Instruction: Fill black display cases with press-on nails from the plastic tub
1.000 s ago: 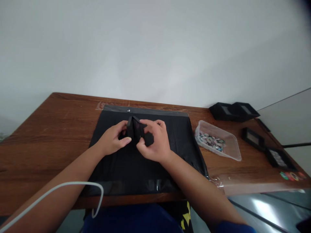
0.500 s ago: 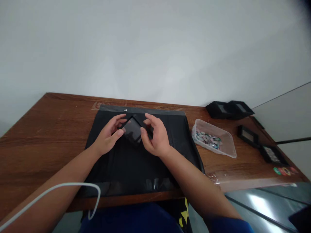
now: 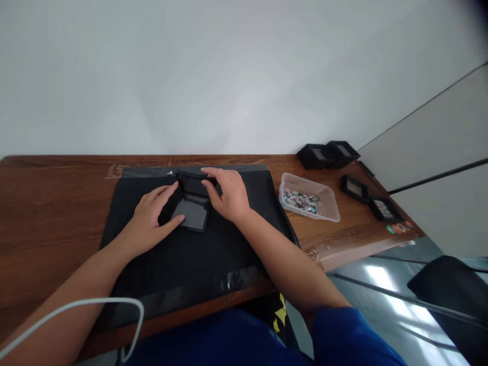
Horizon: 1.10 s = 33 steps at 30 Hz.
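A small black hinged box (image 3: 193,213) lies open on a black mat (image 3: 198,254) on the wooden table (image 3: 49,203). Its lower half shows a grey pad. My left hand (image 3: 150,216) rests on the box's left side, fingers bent over its edge and thumb on the pad. My right hand (image 3: 226,193) grips the raised lid (image 3: 190,182) at the far side, fingers curled over its top edge.
A clear plastic tub (image 3: 310,203) of small colourful pieces stands right of the mat. Several more black boxes (image 3: 328,154) lie at the far right near the table edge. A white cable (image 3: 76,310) loops over my left forearm. Floor lies past the table's right edge.
The box was held up closed between both hands, then laid down on the mat and opened flat. The camera has swung to the right.
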### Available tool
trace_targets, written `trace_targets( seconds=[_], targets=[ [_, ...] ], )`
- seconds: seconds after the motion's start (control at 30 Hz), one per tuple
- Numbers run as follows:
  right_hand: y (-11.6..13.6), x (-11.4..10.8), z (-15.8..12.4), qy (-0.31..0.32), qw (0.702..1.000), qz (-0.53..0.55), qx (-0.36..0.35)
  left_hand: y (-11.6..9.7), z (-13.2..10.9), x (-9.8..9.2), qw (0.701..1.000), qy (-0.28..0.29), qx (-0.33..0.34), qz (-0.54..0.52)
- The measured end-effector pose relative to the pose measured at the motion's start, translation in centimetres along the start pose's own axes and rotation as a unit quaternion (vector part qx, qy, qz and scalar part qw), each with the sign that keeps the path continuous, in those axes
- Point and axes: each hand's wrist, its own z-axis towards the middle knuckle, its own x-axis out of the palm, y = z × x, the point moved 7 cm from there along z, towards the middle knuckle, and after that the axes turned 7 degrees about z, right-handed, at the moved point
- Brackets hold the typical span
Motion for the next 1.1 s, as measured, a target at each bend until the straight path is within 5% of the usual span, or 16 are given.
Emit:
trace_targets(
  seconds=[0.27,0.43,0.53,0.63,0.77,1.1],
  targets=[
    [-0.6,-1.3,-0.1,-0.060,0.993,-0.020,0.095,0.5,0.2,0.5,0.998,0.010,-0.004,0.062],
    [2.4,-9.1,-0.6,-0.081,0.995,0.015,0.049,0.6,0.1,0.4,0.996,0.008,-0.003,0.086],
    [-1.1,-15.6,-1.5,-0.071,0.989,0.029,0.123,0.8,0.1,0.6,0.996,0.023,-0.004,0.091],
    [-7.8,-19.0,-3.6,0.007,0.965,0.041,0.258,0.9,0.2,0.9,0.995,0.023,0.000,0.094],
    [-13.6,-19.2,-7.2,0.147,0.923,-0.058,0.351,1.3,0.3,1.3,0.994,0.021,-0.002,0.105],
    [-15.7,-17.8,-9.2,0.215,0.908,-0.107,0.343,1.5,0.1,1.4,0.994,0.020,-0.011,0.105]
  ],
)
